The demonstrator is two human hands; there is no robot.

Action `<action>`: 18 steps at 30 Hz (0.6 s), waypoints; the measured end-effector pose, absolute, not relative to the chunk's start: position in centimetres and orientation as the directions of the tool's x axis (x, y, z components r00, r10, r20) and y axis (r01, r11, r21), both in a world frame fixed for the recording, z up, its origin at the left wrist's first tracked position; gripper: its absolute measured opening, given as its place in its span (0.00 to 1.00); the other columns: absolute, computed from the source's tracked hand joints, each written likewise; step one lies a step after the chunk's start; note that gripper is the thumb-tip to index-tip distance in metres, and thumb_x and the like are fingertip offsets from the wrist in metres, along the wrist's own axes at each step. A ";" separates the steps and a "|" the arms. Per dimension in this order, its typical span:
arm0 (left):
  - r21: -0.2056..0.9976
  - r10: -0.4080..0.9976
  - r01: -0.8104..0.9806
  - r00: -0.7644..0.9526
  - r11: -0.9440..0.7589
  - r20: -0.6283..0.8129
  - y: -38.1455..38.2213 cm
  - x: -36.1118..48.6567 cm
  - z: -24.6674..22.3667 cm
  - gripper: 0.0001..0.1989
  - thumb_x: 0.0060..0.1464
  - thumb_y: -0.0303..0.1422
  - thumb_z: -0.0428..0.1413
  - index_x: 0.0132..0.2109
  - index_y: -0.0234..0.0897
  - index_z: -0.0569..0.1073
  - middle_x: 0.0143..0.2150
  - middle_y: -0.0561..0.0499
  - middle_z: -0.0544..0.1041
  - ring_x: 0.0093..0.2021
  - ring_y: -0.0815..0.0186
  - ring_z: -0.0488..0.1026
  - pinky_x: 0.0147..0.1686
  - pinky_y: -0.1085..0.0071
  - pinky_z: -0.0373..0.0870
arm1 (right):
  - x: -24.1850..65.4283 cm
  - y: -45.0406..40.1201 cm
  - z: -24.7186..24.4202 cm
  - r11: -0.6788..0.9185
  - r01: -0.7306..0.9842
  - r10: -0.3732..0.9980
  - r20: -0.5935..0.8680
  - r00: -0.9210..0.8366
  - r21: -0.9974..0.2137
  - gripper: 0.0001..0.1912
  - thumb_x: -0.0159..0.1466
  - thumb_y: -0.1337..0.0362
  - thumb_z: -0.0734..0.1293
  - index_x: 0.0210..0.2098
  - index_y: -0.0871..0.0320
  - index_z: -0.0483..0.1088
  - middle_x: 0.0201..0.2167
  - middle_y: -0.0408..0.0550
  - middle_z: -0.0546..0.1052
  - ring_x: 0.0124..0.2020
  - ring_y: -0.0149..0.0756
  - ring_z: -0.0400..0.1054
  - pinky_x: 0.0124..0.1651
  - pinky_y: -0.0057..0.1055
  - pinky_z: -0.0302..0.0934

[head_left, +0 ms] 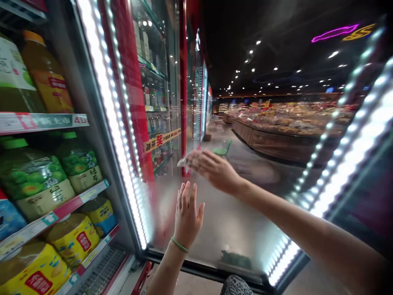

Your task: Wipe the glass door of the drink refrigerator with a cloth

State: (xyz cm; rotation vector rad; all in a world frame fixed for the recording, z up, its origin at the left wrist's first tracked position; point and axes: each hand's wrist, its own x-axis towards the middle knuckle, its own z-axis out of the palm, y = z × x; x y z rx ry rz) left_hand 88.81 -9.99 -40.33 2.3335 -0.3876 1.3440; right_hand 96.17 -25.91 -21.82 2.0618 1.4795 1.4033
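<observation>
Dark shop ceiling [260,24] overhead, glass fridge door [233,221] swung open

So the door's got bright light strips [102,82] down both sides, with bottled drinks [33,178] on shelves [63,211] to the left. Left hand [188,211] is up in front of the glass, fingers slightly spread, can't tell if touching. Right hand [211,169] has fingers pressed together over a small pale thing [181,162] poking past the fingertips, too blurry to judge the grip.

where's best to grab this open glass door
The glass door is likely best gripped by its lit right edge, coming from the right: that long, straight side stands away from the bottle shelves, while the left side is beside them.
</observation>
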 end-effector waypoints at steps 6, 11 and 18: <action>0.237 -0.023 -0.466 0.486 -0.853 0.874 -12.3 89.1 -40.0 0.38 0.68 0.31 0.54 0.78 0.43 0.47 0.75 0.36 0.58 0.78 0.47 0.52 0.70 0.42 0.65 | 96.6 -32.9 -14.1 -0.699 0.506 0.649 0.745 0.154 0.505 0.40 0.71 0.79 0.58 0.76 0.43 0.51 0.76 0.38 0.61 0.77 0.43 0.51 0.79 0.54 0.51; 0.224 -0.035 -0.475 0.476 -0.851 0.879 -13.9 89.0 -39.8 0.37 0.68 0.30 0.54 0.78 0.42 0.48 0.75 0.36 0.59 0.77 0.47 0.53 0.70 0.42 0.65 | 95.9 -36.8 -15.1 -0.819 0.434 0.464 0.878 0.114 0.376 0.36 0.73 0.77 0.55 0.76 0.45 0.51 0.75 0.41 0.61 0.78 0.44 0.50 0.80 0.55 0.49; 0.155 -0.109 -0.514 0.446 -0.843 0.888 -16.8 89.0 -39.6 0.38 0.68 0.31 0.55 0.78 0.43 0.49 0.73 0.36 0.61 0.76 0.46 0.55 0.70 0.42 0.65 | 95.5 -41.3 -21.3 -0.651 0.574 0.702 0.681 0.208 0.496 0.44 0.69 0.78 0.61 0.78 0.41 0.45 0.75 0.39 0.62 0.75 0.43 0.56 0.77 0.51 0.56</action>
